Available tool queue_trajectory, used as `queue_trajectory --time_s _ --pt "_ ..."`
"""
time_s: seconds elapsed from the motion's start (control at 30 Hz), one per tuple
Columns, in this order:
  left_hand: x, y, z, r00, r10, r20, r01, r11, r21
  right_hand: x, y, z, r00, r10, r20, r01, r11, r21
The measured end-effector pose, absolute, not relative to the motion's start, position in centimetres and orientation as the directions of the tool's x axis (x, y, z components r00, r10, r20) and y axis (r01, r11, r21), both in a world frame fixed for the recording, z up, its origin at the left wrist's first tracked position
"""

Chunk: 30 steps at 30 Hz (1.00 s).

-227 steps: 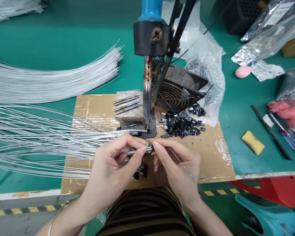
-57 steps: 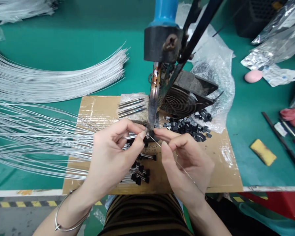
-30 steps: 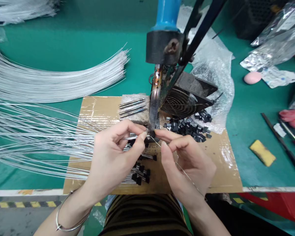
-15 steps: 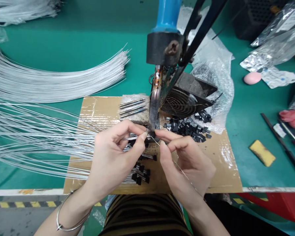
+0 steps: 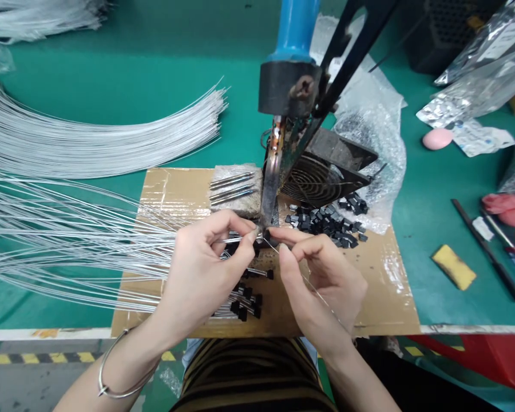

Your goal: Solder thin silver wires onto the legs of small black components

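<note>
Between thumb and forefinger, my left hand (image 5: 206, 269) pinches thin grey wires (image 5: 236, 240) just under the tip of a soldering iron (image 5: 270, 189). A small black connector piece (image 5: 266, 234) sits at the wires' end, against my right forefinger. My right hand (image 5: 321, 280) is closed on a thin strand of solder wire (image 5: 272, 246), which runs up to the iron's tip and back along the palm. Below the hands lie several finished-looking wire ends with black connectors (image 5: 244, 303). The exact joint under the tip is partly hidden by the fingers.
Loose black connectors (image 5: 326, 223) lie right of the iron, before a black fan (image 5: 321, 171). Metal rods rest on a grey pad (image 5: 236, 200). A large wire bundle (image 5: 111, 143) is at left. A yellow sponge (image 5: 454, 267) lies right of the cardboard (image 5: 386, 303).
The hands stay almost in place at the iron's tip. My right hand and wrist have shifted slightly left; the whole view has moved a little.
</note>
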<state>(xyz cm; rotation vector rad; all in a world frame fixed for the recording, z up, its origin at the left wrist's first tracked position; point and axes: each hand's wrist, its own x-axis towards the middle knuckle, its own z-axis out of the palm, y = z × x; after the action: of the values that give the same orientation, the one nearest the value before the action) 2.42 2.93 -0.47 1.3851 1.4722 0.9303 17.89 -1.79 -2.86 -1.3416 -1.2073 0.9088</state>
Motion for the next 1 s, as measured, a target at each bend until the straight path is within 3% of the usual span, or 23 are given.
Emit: queue_trajectory --time_s 0.13,0.27,0.37,0.5,0.63,1.0 --pt "1.8 3.1 -1.2 0.041 0.986 -0.163 0.352 0.138 0.926 19.1 -1.7 -3.1 0.286 0.952 0.107 0.19 0.053 -0.98" --pt "1.2 3.2 -1.7 0.045 0.981 -0.189 0.354 0.161 0.921 21.9 -1.9 -3.5 0.503 0.851 0.151 0.238 0.032 -0.971" --pt "1.2 3.2 -1.9 0.053 0.981 -0.188 0.349 0.158 0.924 24.1 -2.4 -4.0 0.601 0.79 0.121 0.138 0.047 -0.989" --pt "1.1 3.1 -2.1 0.057 0.979 -0.198 0.359 0.165 0.919 26.2 -3.0 -5.4 0.636 0.77 0.045 -0.057 0.105 -0.993" --pt "1.0 3.1 -2.2 0.055 0.979 -0.195 0.373 0.161 0.914 27.0 -2.8 -7.1 0.717 0.693 0.076 -0.03 0.14 -0.99" --pt "0.5 3.5 -3.0 0.055 0.982 -0.181 0.363 0.15 0.92 26.7 -2.4 -7.6 0.714 0.693 0.105 0.009 0.141 -0.99"
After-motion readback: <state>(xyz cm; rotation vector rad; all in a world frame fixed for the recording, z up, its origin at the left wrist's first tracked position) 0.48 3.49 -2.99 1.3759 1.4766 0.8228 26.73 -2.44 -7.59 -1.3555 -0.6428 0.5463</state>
